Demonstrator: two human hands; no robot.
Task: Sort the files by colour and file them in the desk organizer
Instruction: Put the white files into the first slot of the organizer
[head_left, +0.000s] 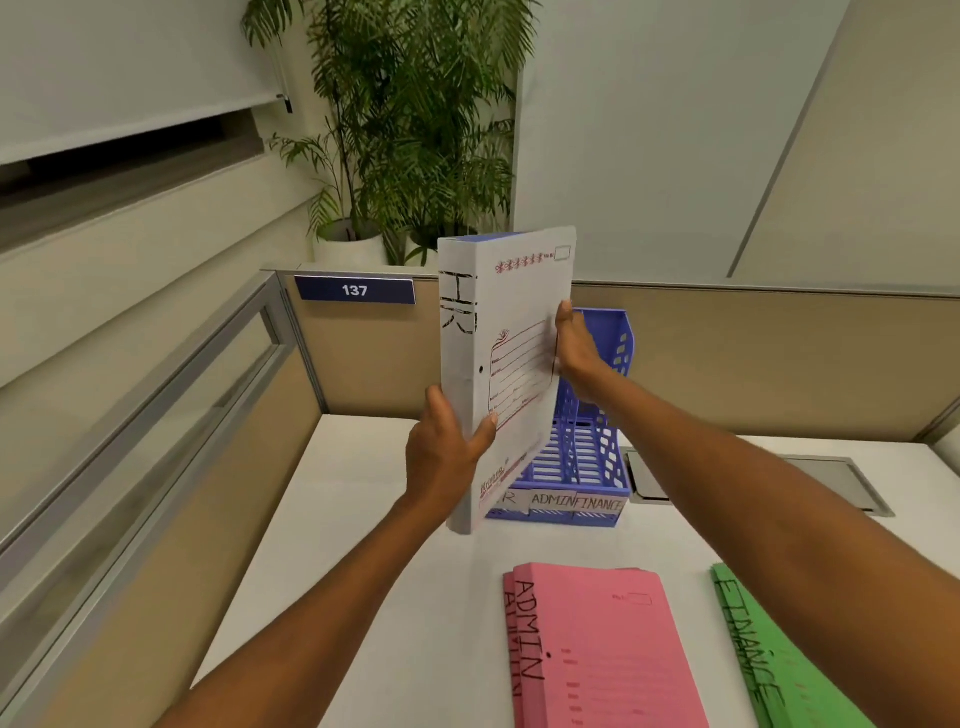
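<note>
I hold a white file (511, 332) marked "HR" on its spine upright above the desk, just in front of the blue desk organizer (587, 467). My left hand (444, 457) grips its lower spine, thumb on the front cover. My right hand (576, 348) clasps its right edge. The file hides the organizer's left slot; labels "ADMIN" and "FINANCE" show on the organizer's front. Pink files (597, 644) marked "ADMIN" lie stacked on the near desk. Green files (769, 660) marked "FINANCE" lie to their right, partly under my right forearm.
The white desk (363, 519) is enclosed by beige partition walls; a blue "137" plate (355, 290) hangs on the back one. A grey cable hatch (821, 480) is set in the desk right of the organizer. Potted plants (405, 156) stand behind the partition.
</note>
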